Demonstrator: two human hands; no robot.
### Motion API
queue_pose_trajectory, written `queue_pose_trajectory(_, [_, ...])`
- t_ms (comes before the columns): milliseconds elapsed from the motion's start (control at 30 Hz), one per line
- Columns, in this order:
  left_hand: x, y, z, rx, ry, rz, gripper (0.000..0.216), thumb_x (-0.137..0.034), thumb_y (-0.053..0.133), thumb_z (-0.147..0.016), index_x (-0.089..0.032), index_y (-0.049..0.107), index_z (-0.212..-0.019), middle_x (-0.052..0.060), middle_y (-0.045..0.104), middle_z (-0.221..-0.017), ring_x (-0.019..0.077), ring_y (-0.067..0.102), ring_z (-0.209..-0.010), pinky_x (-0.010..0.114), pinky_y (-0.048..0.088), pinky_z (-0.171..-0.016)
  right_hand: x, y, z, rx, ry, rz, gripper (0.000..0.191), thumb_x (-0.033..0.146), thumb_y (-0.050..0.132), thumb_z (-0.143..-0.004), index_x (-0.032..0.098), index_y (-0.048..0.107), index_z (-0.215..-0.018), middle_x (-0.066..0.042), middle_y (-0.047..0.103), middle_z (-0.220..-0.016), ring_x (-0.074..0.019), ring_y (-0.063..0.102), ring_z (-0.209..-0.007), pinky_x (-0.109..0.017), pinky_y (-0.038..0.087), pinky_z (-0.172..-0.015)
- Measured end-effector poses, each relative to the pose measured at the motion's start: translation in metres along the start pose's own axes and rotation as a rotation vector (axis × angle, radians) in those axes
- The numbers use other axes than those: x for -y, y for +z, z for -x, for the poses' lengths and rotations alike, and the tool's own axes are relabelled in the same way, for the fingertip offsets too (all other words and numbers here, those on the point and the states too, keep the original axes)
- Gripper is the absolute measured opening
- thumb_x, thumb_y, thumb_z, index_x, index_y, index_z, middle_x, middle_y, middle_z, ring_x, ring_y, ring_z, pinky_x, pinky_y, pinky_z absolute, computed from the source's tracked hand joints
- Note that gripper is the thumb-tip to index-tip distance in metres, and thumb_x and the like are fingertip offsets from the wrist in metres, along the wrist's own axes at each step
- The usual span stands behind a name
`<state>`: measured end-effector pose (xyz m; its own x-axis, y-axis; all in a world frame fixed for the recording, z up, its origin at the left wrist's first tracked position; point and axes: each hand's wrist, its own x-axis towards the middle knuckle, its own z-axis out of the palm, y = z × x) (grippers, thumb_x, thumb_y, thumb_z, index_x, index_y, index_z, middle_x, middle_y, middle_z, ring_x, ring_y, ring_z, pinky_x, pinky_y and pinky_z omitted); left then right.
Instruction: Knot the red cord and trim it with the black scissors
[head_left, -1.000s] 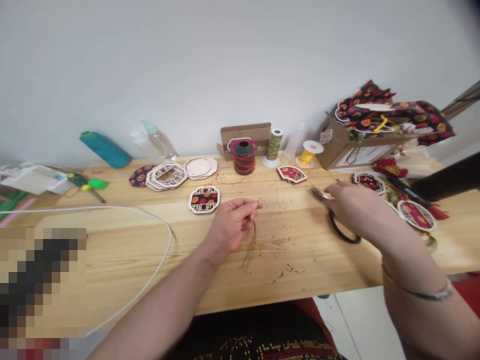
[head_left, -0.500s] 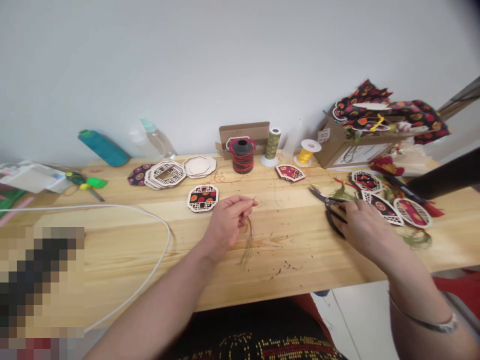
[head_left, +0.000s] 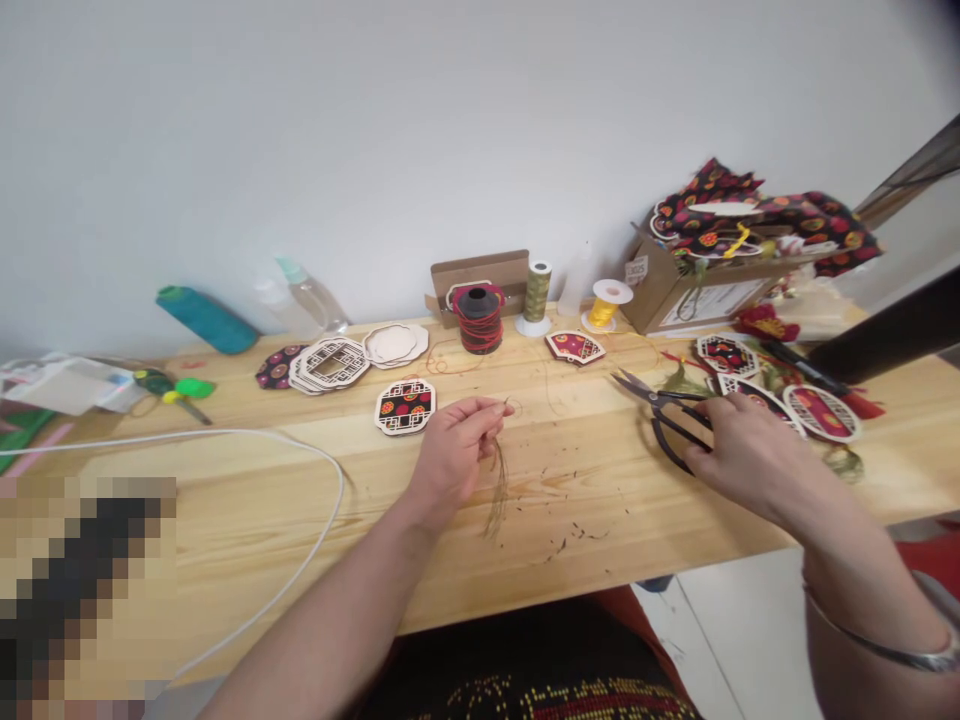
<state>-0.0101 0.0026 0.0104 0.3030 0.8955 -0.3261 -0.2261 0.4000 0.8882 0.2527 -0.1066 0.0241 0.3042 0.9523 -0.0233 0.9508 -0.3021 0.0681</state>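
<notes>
My left hand [head_left: 461,450] pinches a small olive-green thread tassel [head_left: 497,497], whose strands hang below the fingers; a short tip pokes out past the fingertips. My right hand [head_left: 761,460] grips black-handled scissors [head_left: 660,400] by the loops, and their blades are parted, pointing up and left. An octagonal wooden lattice ornament with patterned fabric [head_left: 406,406] lies just left of my left hand. Dark thread scraps [head_left: 577,530] are scattered on the wood between my hands. Beyond the right hand lie a round-ended ornament [head_left: 823,413] and other fabric ornaments, partly covered by that hand.
Along the wall stand a red-thread spool [head_left: 480,322], a green spool [head_left: 537,295], a yellow spool [head_left: 606,305] and a cardboard box [head_left: 667,290] heaped with fabric. Stacked lattice frames [head_left: 330,366] and a teal thread cone [head_left: 206,318] are leftward. A white cable [head_left: 334,490] curves across the table [head_left: 262,540].
The scissors have lifted slightly and their blades have spread wider in my right hand. My left hand keeps its pinch on the tassel. The view has shifted a little.
</notes>
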Motion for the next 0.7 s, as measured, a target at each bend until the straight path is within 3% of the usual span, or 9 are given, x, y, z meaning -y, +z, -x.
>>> queue_pose_trajectory(67, [0.000, 0.000, 0.000, 0.000, 0.004, -0.002, 0.017, -0.026, 0.076, -0.058, -0.011, 0.069, -0.062, 0.000, 0.053, -0.054, 0.0032, 0.038, -0.047, 0.014, 0.023, -0.041, 0.006, -0.009, 0.004, -0.002, 0.022, -0.184, 0.016, 0.027, 0.058, -0.072, 0.015, 0.056, -0.082, -0.013, 0.060, -0.078, -0.0264, 0.057, -0.074, -0.035, 0.042, -0.063])
queue_pose_trajectory(133, [-0.001, 0.001, 0.001, 0.002, 0.003, -0.004, 0.017, -0.026, 0.076, -0.059, -0.011, 0.069, -0.063, 0.000, 0.053, -0.054, 0.0032, 0.039, -0.047, 0.014, 0.023, -0.041, 0.017, -0.017, 0.008, 0.047, 0.012, -0.511, 0.020, 0.037, 0.058, -0.074, 0.018, 0.054, -0.078, -0.006, 0.057, -0.070, -0.0191, 0.052, -0.062, -0.030, 0.039, -0.055])
queue_pose_trajectory(233, [0.000, 0.000, 0.001, 0.013, 0.000, -0.002, 0.018, -0.026, 0.076, -0.060, -0.011, 0.069, -0.065, -0.002, 0.050, -0.051, 0.0032, 0.038, -0.046, 0.014, 0.023, -0.041, 0.041, -0.025, 0.016, 0.255, -0.147, -1.069, 0.042, 0.060, 0.054, -0.075, 0.018, 0.053, -0.079, -0.002, 0.053, -0.068, -0.0133, 0.046, -0.057, -0.026, 0.037, -0.050])
queue_pose_trajectory(300, [0.000, -0.001, 0.001, 0.026, 0.007, 0.010, 0.018, -0.026, 0.076, -0.060, -0.011, 0.069, -0.066, -0.002, 0.048, -0.050, 0.0029, 0.036, -0.045, 0.014, 0.023, -0.041, 0.058, -0.027, 0.021, 0.388, -0.279, -1.269, 0.056, 0.073, 0.052, -0.070, 0.018, 0.052, -0.081, -0.001, 0.050, -0.070, -0.0123, 0.044, -0.059, -0.025, 0.036, -0.051])
queue_pose_trajectory(400, [0.001, -0.003, 0.001, 0.028, 0.020, 0.031, 0.018, -0.027, 0.077, -0.061, -0.011, 0.070, -0.068, -0.003, 0.048, -0.051, 0.0025, 0.035, -0.045, 0.014, 0.023, -0.041, 0.077, -0.025, 0.025, 0.496, -0.383, -1.300, 0.062, 0.077, 0.043, -0.073, 0.016, 0.052, -0.081, 0.000, 0.047, -0.067, -0.0113, 0.041, -0.057, -0.025, 0.034, -0.051])
queue_pose_trajectory(567, [0.000, -0.003, 0.002, 0.028, 0.037, 0.066, 0.016, -0.026, 0.075, -0.064, -0.012, 0.069, -0.069, -0.004, 0.045, -0.050, 0.0023, 0.035, -0.045, 0.014, 0.023, -0.042, 0.086, -0.021, 0.025, 0.459, -0.372, -1.084, 0.061, 0.071, 0.030, -0.084, 0.015, 0.055, -0.077, 0.001, 0.045, -0.060, -0.0119, 0.040, -0.057, -0.027, 0.032, -0.053])
queue_pose_trajectory(700, [-0.001, -0.001, 0.004, 0.053, 0.029, 0.074, 0.018, -0.027, 0.076, -0.064, -0.012, 0.069, -0.070, -0.004, 0.045, -0.051, 0.0025, 0.035, -0.045, 0.014, 0.023, -0.042, 0.090, -0.021, 0.022, 0.496, -0.370, -1.103, 0.061, 0.072, 0.030, -0.083, 0.016, 0.051, -0.071, 0.002, 0.041, -0.056, -0.0108, 0.037, -0.054, -0.025, 0.028, -0.048])
